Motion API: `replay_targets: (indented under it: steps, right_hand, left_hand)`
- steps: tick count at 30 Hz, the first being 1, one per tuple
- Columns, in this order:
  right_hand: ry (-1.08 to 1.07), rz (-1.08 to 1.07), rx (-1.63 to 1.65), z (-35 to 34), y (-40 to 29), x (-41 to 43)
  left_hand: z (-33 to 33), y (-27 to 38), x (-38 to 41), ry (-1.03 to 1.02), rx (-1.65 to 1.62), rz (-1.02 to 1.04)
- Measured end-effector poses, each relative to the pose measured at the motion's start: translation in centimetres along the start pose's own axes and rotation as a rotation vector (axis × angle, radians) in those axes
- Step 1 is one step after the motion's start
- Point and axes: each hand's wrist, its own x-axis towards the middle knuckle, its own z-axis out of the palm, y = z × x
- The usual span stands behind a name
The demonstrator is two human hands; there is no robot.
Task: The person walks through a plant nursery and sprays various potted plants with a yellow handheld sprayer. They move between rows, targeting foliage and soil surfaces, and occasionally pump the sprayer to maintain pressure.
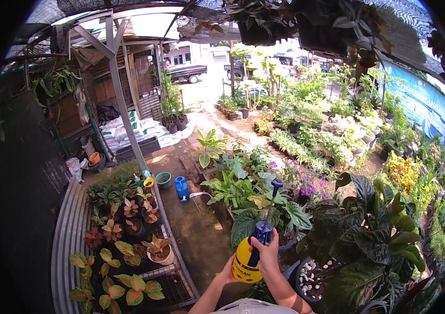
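Note:
A yellow pump pressure sprayer (244, 257) with a dark blue head (263, 230) is held in front of my body, tilted slightly to the right. My left hand (229, 271) supports the lower left side of its tank. My right hand (268, 251) is wrapped around the blue trigger grip at the top. From the head a thin metal pump rod stands drawn out, capped by a blue knob (276, 184). Broad-leaved potted plants (246, 225) lie just beyond the sprayer. Its nozzle cannot be made out.
Left of a concrete path (189, 231), a wire-mesh bench (177, 274) bears potted aglaonemas (136, 288). On the path stand a blue watering can (182, 187) and a green basin (163, 179). At right, a large dark-leaved plant (358, 235) rises beside a pot with white pebbles (309, 276).

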Motion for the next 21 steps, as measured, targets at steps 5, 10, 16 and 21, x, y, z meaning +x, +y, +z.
replay_targets:
  steps: [5, 10, 16, 21]
  right_hand:
    - [0.158, -0.112, 0.031, 0.5, -0.4, 4.1]
    - [0.355, -0.163, 0.009, 2.7, -0.6, 8.7]
    - [0.506, -0.341, 0.118, 7.9, -1.2, 13.6]
    - [0.595, -0.465, 0.01, 15.1, -1.7, 15.7]
  left_hand:
    - [-1.1, 2.9, 5.7, -0.086, -0.172, -0.184]
    - [-1.8, 6.1, 12.5, -0.484, -0.3, -0.262]
    - [-1.9, 14.9, 17.3, -0.471, -0.132, -0.427]
    - [-0.2, 23.8, 17.2, -0.62, -0.129, -0.537]
